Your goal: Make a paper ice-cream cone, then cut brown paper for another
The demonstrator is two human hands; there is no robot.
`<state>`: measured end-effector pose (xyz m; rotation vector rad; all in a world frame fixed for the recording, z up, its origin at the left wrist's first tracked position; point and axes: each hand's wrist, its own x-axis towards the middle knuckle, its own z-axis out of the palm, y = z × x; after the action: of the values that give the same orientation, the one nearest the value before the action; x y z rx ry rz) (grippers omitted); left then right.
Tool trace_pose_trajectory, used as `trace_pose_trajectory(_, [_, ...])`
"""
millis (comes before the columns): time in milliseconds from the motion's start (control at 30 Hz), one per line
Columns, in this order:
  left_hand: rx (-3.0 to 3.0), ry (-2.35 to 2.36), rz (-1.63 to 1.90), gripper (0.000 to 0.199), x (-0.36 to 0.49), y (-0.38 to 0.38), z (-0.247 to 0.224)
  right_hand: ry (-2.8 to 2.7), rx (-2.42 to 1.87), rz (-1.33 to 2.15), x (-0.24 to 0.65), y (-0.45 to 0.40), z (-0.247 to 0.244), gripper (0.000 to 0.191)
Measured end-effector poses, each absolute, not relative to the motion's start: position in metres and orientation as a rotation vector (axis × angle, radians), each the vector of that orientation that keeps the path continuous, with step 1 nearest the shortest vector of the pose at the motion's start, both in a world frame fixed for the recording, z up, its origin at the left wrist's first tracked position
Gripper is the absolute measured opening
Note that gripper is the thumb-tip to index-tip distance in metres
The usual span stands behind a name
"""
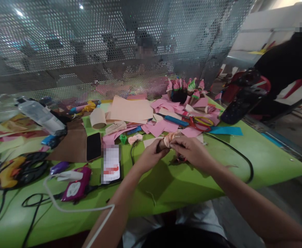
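Over green tabletop, left hand, right hand both curled, gripping peach swirl; perforated screen behind.

"Where does this view look from?"

"The person's own head, facing forward and down over a green table."

"How near?"

"Near enough that the forearms rise large from the bottom edge, with the left hand and right hand around mid-frame."

"And its reach?"

"Wide: from the lap at bottom centre to a perforated screen across the upper left and another person at upper right."
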<state>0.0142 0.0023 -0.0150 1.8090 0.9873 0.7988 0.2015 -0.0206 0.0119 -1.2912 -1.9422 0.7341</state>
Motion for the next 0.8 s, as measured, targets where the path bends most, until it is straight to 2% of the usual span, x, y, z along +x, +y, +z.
trace_pose_trajectory(533, [1.799,1.006,0.812,0.029,0.0166,0.0012,-0.0168,-1.905,-1.239,0.796,0.2000,-0.0192,0.0124,0.021])
trace_pose_trajectory(800, [1.778,0.998,0.790,0.039,0.0093,0.0064,-0.0112,-1.773,-1.239,0.735,0.2018,-0.0248,0.0159,0.022])
